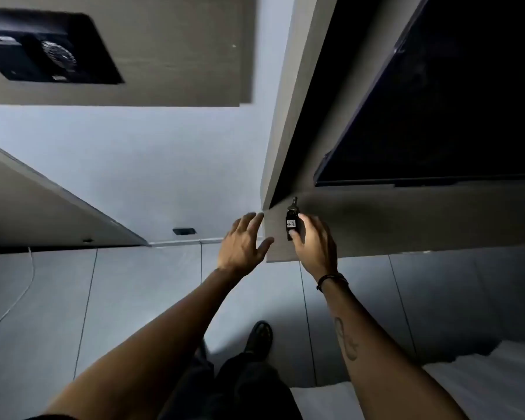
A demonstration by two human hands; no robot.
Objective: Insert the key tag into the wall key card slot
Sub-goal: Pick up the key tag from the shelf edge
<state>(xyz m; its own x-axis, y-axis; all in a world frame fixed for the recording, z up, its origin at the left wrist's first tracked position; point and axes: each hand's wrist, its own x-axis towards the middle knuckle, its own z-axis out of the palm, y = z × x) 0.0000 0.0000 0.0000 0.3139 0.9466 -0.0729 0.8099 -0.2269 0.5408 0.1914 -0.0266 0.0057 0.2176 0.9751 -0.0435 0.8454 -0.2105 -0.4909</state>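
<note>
My right hand [314, 244] grips a small black key tag [291, 223] with a white label on its face; a key or ring sticks out of its top end. The tag is held upright in front of a grey wall panel [406, 219]. To its left, my left hand [243, 244] is open with fingers spread, close to the panel's corner and touching nothing. A small dark rectangular fitting [184, 231] sits low on the white wall, left of my left hand; I cannot tell whether it is the key card slot.
A large dark screen [437, 101] hangs on the wall above the panel. A recess with a black appliance [43, 50] is at the upper left. A white bed corner [482, 383] lies at the lower right. My shoe [259, 336] stands on the grey tiled floor [134, 298].
</note>
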